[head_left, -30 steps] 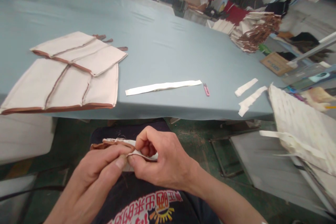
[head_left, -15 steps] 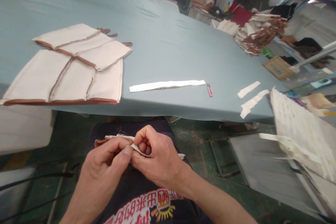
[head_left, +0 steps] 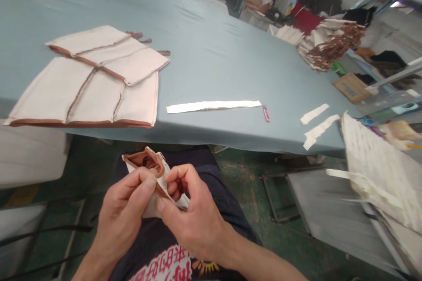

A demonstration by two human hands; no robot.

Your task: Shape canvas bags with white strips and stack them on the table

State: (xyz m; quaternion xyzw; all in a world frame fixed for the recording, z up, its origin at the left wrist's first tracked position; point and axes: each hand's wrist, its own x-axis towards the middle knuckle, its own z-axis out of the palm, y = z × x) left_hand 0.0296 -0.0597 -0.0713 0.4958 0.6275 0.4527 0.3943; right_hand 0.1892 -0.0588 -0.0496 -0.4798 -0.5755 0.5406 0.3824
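Over the lap [head_left: 219, 184], the cloth [head_left: 151, 208] has tipped up, opening its brown inside [head_left: 136, 158], likely easing work on its edge. Left hand [head_left: 123, 202] pinches that edge; right hand [head_left: 194, 215], half curled, grips rightward.

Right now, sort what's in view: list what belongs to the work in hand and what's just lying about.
In the work:
- brown-and-white cloth, pinched by the left hand and right hand
- probably the overlapping panels, in matching colours

Lying about, it seems:
- long white strip
- pink snips
- two short strips
- cardboard box
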